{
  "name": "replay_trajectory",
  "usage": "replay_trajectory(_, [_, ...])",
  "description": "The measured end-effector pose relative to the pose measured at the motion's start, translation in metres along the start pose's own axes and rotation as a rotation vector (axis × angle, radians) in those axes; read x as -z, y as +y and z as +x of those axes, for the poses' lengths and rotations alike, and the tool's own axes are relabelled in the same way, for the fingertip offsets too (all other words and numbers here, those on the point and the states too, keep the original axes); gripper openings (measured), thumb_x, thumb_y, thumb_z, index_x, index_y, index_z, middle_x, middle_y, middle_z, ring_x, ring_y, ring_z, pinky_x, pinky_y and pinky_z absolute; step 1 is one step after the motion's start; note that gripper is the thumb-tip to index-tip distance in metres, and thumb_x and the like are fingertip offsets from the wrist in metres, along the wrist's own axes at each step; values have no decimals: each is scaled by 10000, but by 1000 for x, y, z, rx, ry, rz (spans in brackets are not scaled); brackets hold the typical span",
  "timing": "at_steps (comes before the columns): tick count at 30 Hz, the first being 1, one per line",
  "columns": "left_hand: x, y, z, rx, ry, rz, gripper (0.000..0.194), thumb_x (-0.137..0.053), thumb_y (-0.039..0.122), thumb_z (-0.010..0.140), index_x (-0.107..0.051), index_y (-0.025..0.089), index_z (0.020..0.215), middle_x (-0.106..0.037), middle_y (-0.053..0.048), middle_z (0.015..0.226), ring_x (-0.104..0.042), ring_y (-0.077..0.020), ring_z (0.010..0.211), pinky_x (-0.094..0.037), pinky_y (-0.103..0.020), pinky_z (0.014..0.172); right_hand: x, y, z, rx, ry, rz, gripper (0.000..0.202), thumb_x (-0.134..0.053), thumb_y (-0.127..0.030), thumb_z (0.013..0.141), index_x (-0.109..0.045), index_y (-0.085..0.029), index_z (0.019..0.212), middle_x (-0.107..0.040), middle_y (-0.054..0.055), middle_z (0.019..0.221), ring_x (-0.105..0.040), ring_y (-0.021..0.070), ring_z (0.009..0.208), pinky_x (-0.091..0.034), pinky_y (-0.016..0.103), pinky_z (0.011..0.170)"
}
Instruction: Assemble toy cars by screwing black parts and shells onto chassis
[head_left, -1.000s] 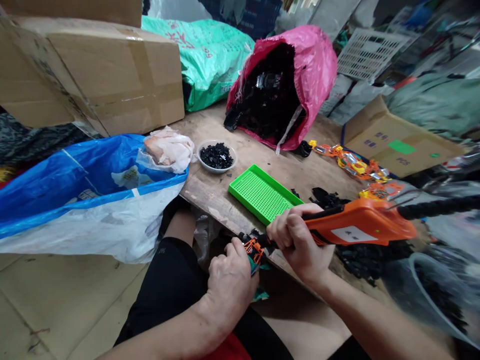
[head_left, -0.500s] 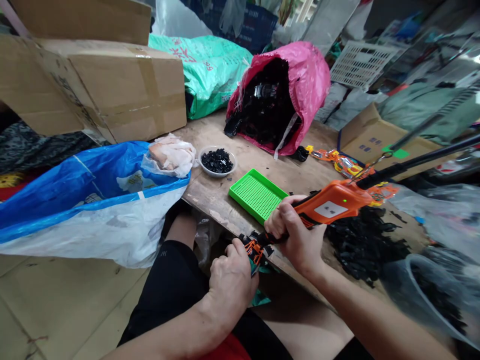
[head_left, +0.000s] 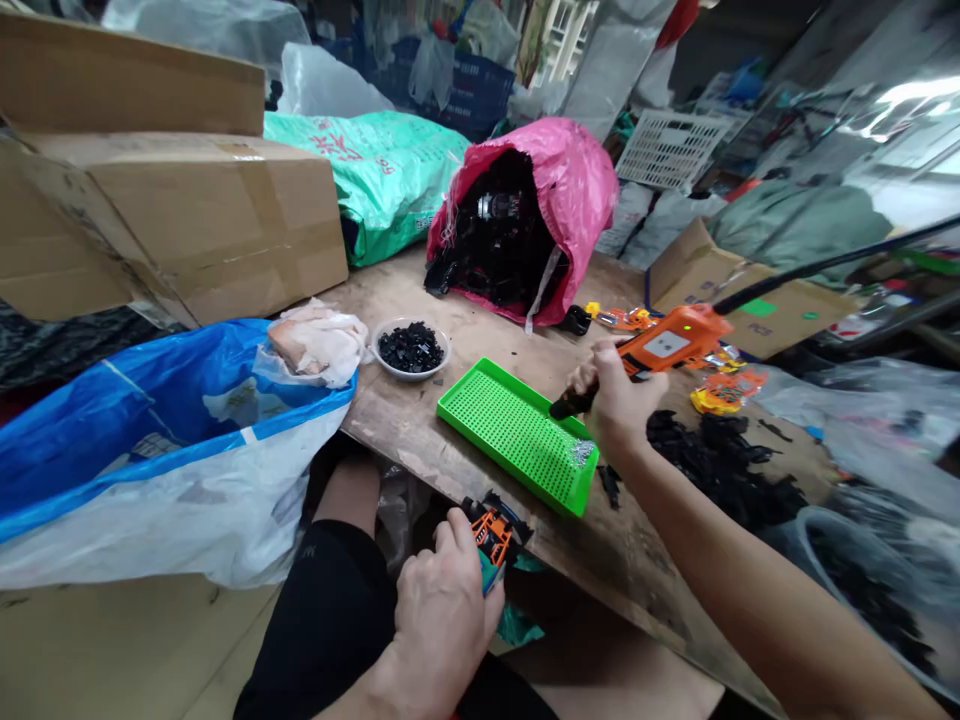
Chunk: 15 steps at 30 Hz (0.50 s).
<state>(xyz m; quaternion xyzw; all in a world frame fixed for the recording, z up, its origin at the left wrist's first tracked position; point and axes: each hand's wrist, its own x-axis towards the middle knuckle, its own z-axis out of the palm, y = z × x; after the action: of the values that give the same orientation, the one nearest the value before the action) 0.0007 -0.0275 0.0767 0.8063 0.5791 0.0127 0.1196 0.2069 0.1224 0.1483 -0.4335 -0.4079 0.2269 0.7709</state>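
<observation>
My left hand point(head_left: 448, 590) is wrapped round a small orange, black and teal toy vehicle part point(head_left: 493, 535) at the table's front edge. My right hand point(head_left: 619, 400) grips an orange and black electric screwdriver point(head_left: 667, 342), whose dark tip end points down-left over the green perforated tray point(head_left: 517, 425). Small silver screws point(head_left: 580, 453) lie in the right end of that tray. The screwdriver and the toy part are apart.
A bowl of black pieces point(head_left: 410, 350) stands left of the tray. Behind are a pink sack point(head_left: 581, 180) and a green sack point(head_left: 397, 170). A cardboard box point(head_left: 217, 215) and blue-white bag point(head_left: 187, 490) are at left. Black parts point(head_left: 720, 460) and a clear tub point(head_left: 817, 540) lie right.
My right hand has lifted the screwdriver up and away from the toy part, to above the tray. My left hand still holds the part, slightly lower. The camera view has shifted.
</observation>
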Motion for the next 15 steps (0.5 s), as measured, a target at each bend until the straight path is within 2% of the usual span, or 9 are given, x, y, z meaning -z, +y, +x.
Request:
replay_trajectory(6, [-14, -5, -1, -49, 156, 23, 674, -688, 434, 837, -582, 20, 1359, -707, -97, 974, -703, -221, 649, -612, -350, 605, 4, 30, 12, 43, -18, -26, 333, -815, -399, 737, -550, -207, 797, -466, -122, 457, -431, 68, 332, -435, 217, 375])
replay_trajectory(15, [-20, -7, -1, -59, 174, 43, 668, -693, 432, 828, -597, 19, 1344, -707, -106, 947, -696, -218, 627, -609, -353, 596, 8, 40, 13, 35, -35, -37, 318, -795, -413, 761, -552, -212, 801, -459, -119, 463, -467, 80, 349, -443, 220, 380])
